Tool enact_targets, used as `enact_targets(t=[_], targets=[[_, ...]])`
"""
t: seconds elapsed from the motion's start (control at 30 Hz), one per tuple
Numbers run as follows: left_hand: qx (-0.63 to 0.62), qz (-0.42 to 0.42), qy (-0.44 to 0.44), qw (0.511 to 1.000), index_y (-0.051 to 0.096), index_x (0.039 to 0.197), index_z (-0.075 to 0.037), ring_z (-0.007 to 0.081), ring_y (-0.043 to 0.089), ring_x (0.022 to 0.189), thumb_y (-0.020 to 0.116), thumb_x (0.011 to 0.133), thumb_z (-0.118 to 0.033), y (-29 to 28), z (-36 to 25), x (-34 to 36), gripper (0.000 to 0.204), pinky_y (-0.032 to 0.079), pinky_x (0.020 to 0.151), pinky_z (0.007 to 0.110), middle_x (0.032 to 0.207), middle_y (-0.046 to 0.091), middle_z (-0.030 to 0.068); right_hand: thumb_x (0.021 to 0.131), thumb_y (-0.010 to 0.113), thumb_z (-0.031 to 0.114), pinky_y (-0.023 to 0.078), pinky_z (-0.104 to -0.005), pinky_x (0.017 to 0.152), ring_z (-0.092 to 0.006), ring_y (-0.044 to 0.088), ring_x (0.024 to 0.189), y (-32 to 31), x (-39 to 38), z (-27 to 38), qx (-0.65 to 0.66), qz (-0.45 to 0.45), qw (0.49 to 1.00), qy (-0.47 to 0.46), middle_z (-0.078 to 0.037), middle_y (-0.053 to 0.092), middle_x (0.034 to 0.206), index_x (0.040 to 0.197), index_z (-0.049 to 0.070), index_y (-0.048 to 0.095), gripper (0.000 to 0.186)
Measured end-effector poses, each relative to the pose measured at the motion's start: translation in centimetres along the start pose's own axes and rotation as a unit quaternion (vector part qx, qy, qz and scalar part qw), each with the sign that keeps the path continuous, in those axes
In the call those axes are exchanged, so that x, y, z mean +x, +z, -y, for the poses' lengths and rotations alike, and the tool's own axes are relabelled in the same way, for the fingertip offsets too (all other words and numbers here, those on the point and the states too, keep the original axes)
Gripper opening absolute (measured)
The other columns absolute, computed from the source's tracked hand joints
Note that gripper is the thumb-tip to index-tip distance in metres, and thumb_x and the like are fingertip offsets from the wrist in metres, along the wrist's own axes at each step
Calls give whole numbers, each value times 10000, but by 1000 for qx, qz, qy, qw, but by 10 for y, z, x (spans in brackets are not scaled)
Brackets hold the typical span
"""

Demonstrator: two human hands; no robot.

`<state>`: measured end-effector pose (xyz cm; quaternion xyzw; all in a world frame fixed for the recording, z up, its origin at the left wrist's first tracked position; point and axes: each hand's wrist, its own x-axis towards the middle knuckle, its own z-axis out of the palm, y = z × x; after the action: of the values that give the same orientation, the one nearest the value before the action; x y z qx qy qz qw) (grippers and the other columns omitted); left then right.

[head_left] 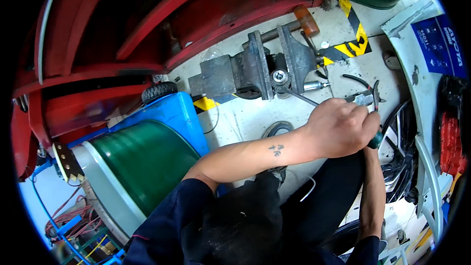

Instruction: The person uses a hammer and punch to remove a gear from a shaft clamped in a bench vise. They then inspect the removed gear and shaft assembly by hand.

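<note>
Head view: held the tool (pixel 305 99) in the left hand (pixel 341 127), with fingers closed tight round it and a green end showing past the fist. Pointed the shaft up and left to the rim of the gear (pixel 280 78); found that gear between the jaws of the vise (pixel 245 67), down on the floor (pixel 245 127). Saw little of the right hand (pixel 371 154), mostly hidden behind the left; could not tell the state of its fingers. Noted a mallet (pixel 306 21) just beyond the vise and pliers (pixel 376 94) near the left hand. Seemed to be at the step of prying or turning at the gear's edge; could not make out the tip's exact contact. Called, most likely, for firm seating of the tip and steady pressure, with care against slipping off the teeth.
</note>
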<state>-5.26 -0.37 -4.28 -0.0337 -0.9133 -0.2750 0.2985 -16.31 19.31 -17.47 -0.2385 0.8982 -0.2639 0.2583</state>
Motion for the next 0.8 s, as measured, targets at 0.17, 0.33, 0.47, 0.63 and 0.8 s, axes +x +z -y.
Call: enact_targets(t=[0.17, 0.33, 0.47, 0.63, 0.8], targets=[[18, 28, -9, 999, 531, 704, -119, 165, 576, 501, 686, 670, -102, -1, -5, 5, 160, 429, 475, 307, 558, 494, 8, 886, 627, 210, 476, -336, 562, -220, 598, 619, -76, 5, 2, 91, -104, 986, 90, -93, 605, 721, 1036, -6, 573, 268], [11, 22, -44, 999, 539, 683, -107, 206, 568, 489, 742, 662, -132, 2, -3, 8, 206, 432, 478, 329, 550, 493, 32, 970, 532, 227, 293, -209, 294, -52, 345, 381, -174, -68, 95, 597, -62, 798, 56, 35, 386, 603, 968, 78, 455, 168], [-10, 32, -42, 999, 553, 685, -81, 238, 599, 521, 737, 658, -93, 0, -4, 10, 187, 453, 484, 336, 590, 566, 64, 929, 515, 82, 246, -217, 257, -52, 265, 334, -151, -129, 97, 756, 57, 651, -40, 16, 333, 564, 1061, 40, 382, 192], [-14, 34, -45, 998, 554, 688, -78, 254, 608, 537, 717, 657, -61, -2, 0, 11, 166, 465, 499, 341, 601, 575, 77, 817, 610, 28, 259, -261, 271, -90, 278, 321, -111, -136, 147, 674, 13, 727, 131, -40, 334, 521, 1022, -42, 463, 263], [-13, 40, -45, 998, 554, 692, -80, 252, 593, 522, 723, 681, -72, -2, -3, 11, 169, 456, 493, 341, 585, 552, 69, 818, 627, 61, 269, -258, 276, -92, 287, 321, -113, -136, 136, 681, 19, 720, 133, -27, 322, 521, 1020, -66, 468, 288]])
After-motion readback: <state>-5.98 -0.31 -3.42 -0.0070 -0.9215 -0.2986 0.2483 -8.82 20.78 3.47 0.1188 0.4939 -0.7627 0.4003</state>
